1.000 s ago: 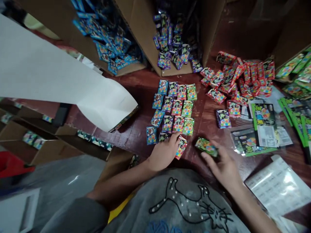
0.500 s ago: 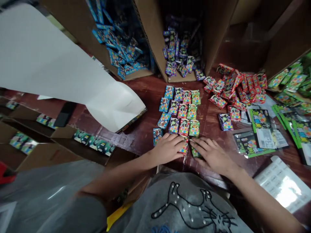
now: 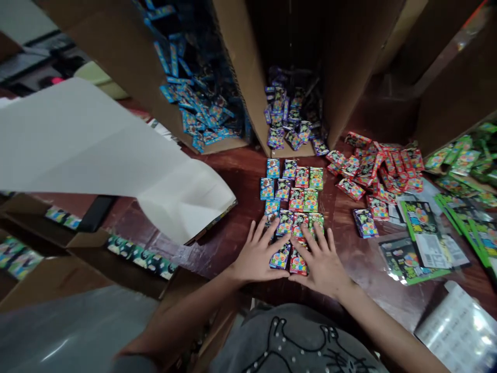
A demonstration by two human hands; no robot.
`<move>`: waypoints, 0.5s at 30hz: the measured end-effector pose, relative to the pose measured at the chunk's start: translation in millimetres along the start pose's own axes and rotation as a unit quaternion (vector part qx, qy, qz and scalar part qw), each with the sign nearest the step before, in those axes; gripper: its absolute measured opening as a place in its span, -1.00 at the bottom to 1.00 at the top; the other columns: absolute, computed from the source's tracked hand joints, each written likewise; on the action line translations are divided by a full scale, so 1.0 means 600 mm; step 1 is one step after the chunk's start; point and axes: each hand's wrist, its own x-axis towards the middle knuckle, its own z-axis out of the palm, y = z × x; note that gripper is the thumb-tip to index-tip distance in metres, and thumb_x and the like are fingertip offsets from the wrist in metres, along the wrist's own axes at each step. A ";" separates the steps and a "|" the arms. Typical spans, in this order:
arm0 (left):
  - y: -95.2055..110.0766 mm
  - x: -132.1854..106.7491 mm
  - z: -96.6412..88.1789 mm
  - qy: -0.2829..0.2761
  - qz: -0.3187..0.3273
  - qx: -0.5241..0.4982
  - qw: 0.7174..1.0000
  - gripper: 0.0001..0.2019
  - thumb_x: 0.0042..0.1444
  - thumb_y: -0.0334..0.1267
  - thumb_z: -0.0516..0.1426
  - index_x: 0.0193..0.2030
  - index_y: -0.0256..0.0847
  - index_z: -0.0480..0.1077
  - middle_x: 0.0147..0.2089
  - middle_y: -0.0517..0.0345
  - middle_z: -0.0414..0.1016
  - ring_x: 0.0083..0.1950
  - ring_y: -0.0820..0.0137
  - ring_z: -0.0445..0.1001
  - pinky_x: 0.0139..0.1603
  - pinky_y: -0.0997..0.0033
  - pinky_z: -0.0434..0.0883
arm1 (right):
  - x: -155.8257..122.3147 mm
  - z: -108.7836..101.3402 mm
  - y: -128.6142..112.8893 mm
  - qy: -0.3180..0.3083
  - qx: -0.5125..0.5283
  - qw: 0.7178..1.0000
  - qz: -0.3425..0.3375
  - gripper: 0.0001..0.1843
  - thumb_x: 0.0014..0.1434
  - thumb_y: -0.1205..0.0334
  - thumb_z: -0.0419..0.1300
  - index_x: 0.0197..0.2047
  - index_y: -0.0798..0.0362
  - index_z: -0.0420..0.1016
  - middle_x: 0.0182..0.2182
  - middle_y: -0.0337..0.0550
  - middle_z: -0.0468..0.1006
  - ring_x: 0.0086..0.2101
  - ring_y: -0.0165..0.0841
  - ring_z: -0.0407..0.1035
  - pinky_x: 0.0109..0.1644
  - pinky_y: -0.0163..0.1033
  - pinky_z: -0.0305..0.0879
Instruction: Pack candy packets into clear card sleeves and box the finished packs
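Note:
Small colourful packets [image 3: 295, 199] lie in a tidy grid of rows on the dark wooden table [image 3: 233, 176], in blue, purple, red and green columns. My left hand [image 3: 258, 254] lies flat with fingers spread on the grid's near left side. My right hand [image 3: 320, 259] lies flat and spread on its near right side. Between my thumbs a purple packet [image 3: 280, 257] and a red packet [image 3: 298, 263] show. Both hands press on packets and grip nothing.
Open cardboard boxes at the back hold loose blue packets [image 3: 198, 111] and purple packets [image 3: 289, 124]. A heap of red packets [image 3: 378, 166] lies right, green ones [image 3: 466, 155] farther right. Printed plastic bags [image 3: 419, 233] lie at right. A white sheet [image 3: 97, 150] overhangs the left.
My right hand set its green packet down at the grid's near edge. Both hands then slid forward and spread flat over the near rows. The view tilted upward.

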 end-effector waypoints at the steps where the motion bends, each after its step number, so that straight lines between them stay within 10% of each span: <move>1: -0.002 0.005 0.000 0.000 0.008 0.003 1.000 0.02 0.11 0.45 0.24 0.59 0.01 0.15 0.68 -0.31 -0.13 0.65 -0.41 -0.18 0.48 -0.64 -0.10 | 0.004 -0.001 0.004 -0.007 -0.005 1.000 0.000 0.11 0.18 -0.44 0.29 0.60 -0.07 0.10 0.58 0.23 -0.01 0.52 0.39 -0.23 0.43 0.67 -0.08; 8: -0.032 0.027 -0.054 0.020 0.024 0.045 0.998 0.13 0.01 0.60 0.17 0.60 0.01 0.11 0.68 -0.30 -0.13 0.65 -0.38 -0.13 0.53 -0.60 -0.26 | -0.004 -0.096 0.088 -0.038 -0.007 0.999 0.024 0.19 0.25 -0.52 0.13 0.66 -0.03 -0.17 0.63 0.15 -0.20 0.54 0.30 -0.23 0.49 0.60 -0.22; 11: -0.074 0.108 -0.125 0.060 -0.118 0.108 0.985 -0.26 0.40 0.11 0.10 0.61 -0.10 0.08 0.69 -0.19 -0.14 0.69 -0.13 -0.17 0.62 -0.32 -0.13 | -0.046 -0.141 0.191 -0.050 -0.067 0.995 0.047 -0.01 0.35 -0.10 0.17 0.66 -0.09 -0.21 0.63 0.05 -0.18 0.55 0.23 -0.22 0.52 0.55 -0.26; 15: -0.209 0.269 -0.213 0.034 -0.329 0.118 0.936 -0.50 0.40 -0.40 0.00 0.41 -0.58 0.30 0.49 -0.59 0.24 0.56 -0.20 0.19 0.48 -0.24 0.22 | -0.064 -0.128 0.335 -0.024 -0.114 0.993 -0.010 -0.02 0.25 0.18 0.11 0.65 -0.15 -0.17 0.46 0.09 0.35 0.44 0.26 0.15 0.52 0.53 -0.25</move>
